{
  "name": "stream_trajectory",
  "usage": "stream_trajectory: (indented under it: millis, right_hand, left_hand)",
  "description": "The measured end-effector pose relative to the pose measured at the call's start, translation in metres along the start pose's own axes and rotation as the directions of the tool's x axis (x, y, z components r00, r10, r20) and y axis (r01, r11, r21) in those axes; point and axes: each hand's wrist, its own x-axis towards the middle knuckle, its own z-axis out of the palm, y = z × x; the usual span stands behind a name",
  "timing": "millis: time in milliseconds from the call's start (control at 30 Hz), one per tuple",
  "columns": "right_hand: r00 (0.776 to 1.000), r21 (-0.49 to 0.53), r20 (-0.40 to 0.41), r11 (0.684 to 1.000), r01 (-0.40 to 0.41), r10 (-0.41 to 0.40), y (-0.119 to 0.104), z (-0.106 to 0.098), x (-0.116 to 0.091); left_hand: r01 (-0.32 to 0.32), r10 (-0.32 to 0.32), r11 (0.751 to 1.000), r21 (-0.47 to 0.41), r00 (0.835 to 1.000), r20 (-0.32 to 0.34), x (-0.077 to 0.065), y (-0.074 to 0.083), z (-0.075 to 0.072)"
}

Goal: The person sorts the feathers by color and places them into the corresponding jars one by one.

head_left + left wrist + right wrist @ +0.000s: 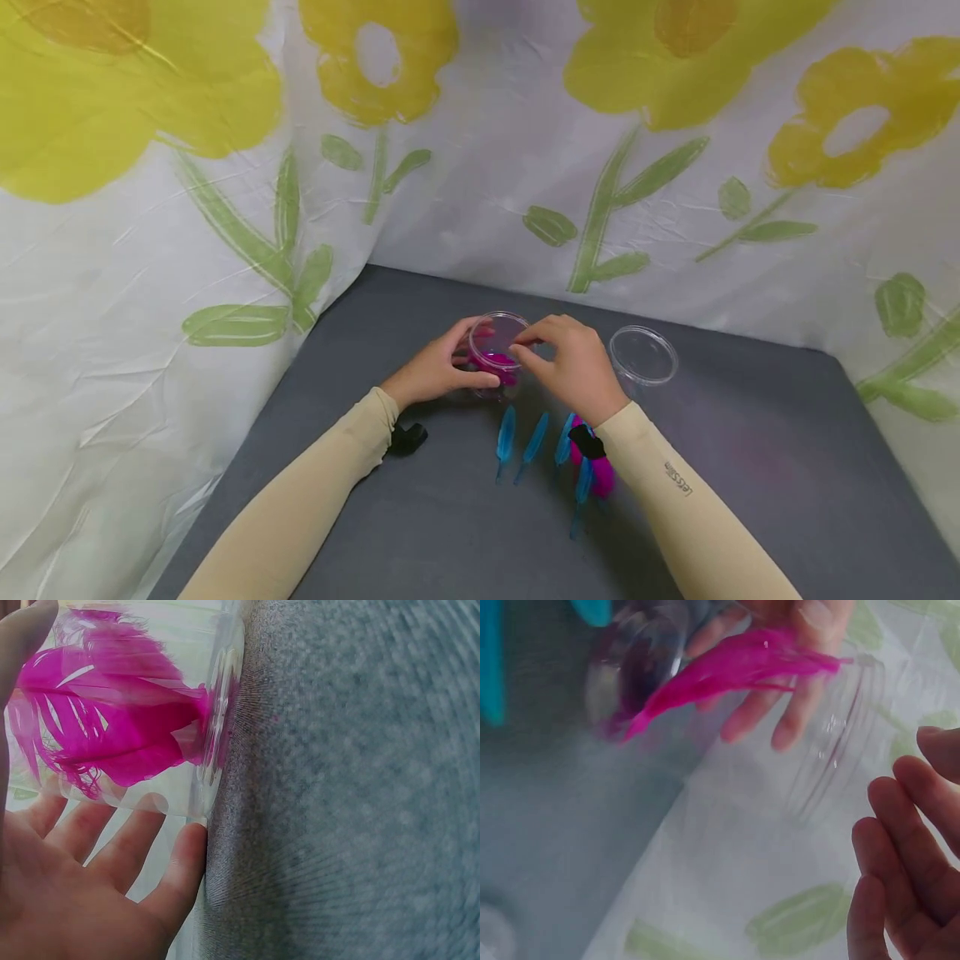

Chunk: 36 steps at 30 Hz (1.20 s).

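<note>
A clear plastic jar (pixel 497 340) stands on the table, with pink feathers (pixel 124 720) inside. My left hand (pixel 448 367) holds it from the left side, thumb in front and fingers behind. Just right of the jar's mouth is my right hand (pixel 566 362), its thumb and fingers bent toward the rim. In the right wrist view, no object shows between its loosely curved fingertips (pixel 881 791). Several blue feathers (pixel 506 437) lie in front of the jar. More pink feathers (pixel 602 477) lie beside the blue ones, partly hidden by the right wrist.
A round clear lid or container (pixel 643 357) sits right of the right hand. The grey tabletop (pixel 750 467) spreads beneath everything. Behind and to the left hangs a white curtain (pixel 465 208) with yellow flowers.
</note>
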Motion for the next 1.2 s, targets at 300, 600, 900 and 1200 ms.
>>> stream_trajectory:
  millis: [300, 600, 900, 1200]
  right_hand:
    - [0.999, 0.003, 0.039, 1.000, 0.000, 0.000, 0.021, -0.016, -0.059]
    - [0.993, -0.035, 0.115, 0.999, 0.007, -0.003, 0.049, -0.026, -0.123]
    - [0.970, -0.123, 0.185, 0.975, 0.184, -0.160, 0.068, -0.038, -0.153]
    - [0.961, -0.129, 0.231, 0.974, 0.184, -0.151, 0.072, -0.035, -0.160]
  left_hand:
    - [0.026, -0.024, 0.999, 0.027, 0.998, -0.055, -0.012, -0.002, -0.020]
    - [0.080, -0.075, 0.994, 0.069, 0.994, -0.077, -0.015, 0.008, -0.019]
    - [0.093, -0.097, 0.987, 0.133, 0.995, 0.022, 0.014, 0.044, 0.009]
    - [0.078, -0.083, 0.993, 0.086, 0.995, 0.061, 0.013, 0.054, 0.015]
